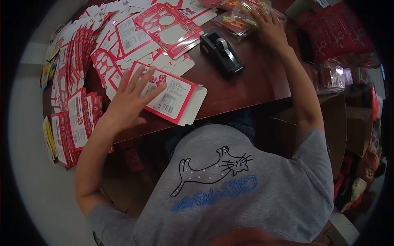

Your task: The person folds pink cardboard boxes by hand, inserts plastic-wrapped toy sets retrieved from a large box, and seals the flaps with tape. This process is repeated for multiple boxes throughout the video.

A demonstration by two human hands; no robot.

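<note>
My left hand [133, 96] lies with its fingers spread on a pink-and-white printed carton [174, 96]. The carton lies on its side with an end flap [195, 104] folded out toward me. At the far right of the table, my right hand [271, 30] has its fingers bent over a clear plastic packet [246, 9] with yellow and red contents. My right thumb is partly hidden. More such packets [234, 22] lie under and beside that hand. Between my hands stands a black tape dispenser [221, 53].
Flat window-cut cartons [168, 30] lie piled beyond my left hand. A long row of cartons [74, 65] fans along the left edge, with upright ones [78, 119] nearer me. Red packages [340, 37] and a cardboard box [324, 119] stand at the right.
</note>
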